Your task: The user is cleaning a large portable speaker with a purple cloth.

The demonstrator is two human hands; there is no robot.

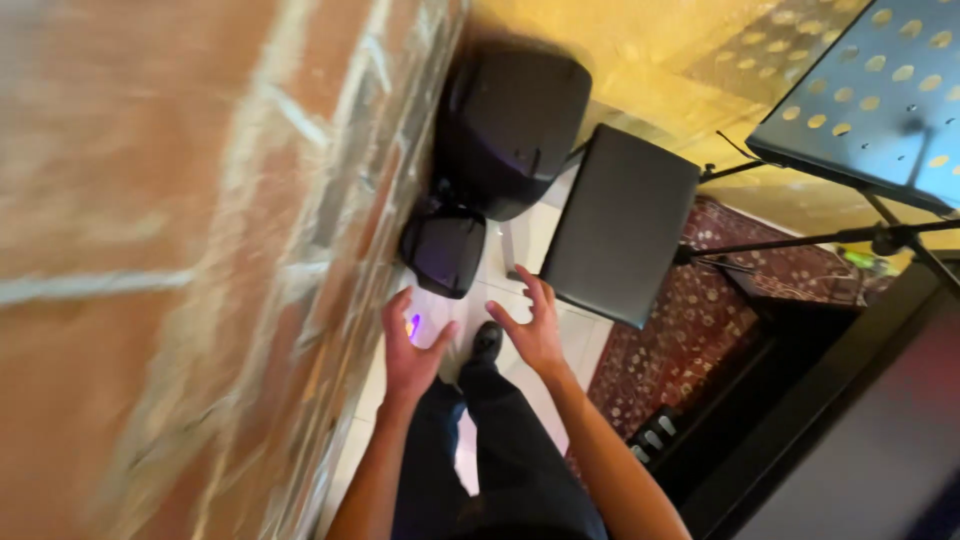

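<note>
Both my hands are held out in front of me over a white tiled floor (535, 235). My left hand (410, 345) has its fingers apart and holds nothing; a small purple glow shows at its fingers. My right hand (533, 325) is also spread and empty, its fingertips close to the near corner of a black padded stool (620, 222). Below the hands I see my dark trousers (500, 450) and a black shoe (487, 340).
A brick wall (180, 260) runs along the left, blurred. Two black speaker-like cases, large (515, 125) and small (445, 250), stand by it. A perforated blue music stand (880, 90) is at top right over a patterned red rug (690, 320). Dark furniture (850, 430) fills the lower right.
</note>
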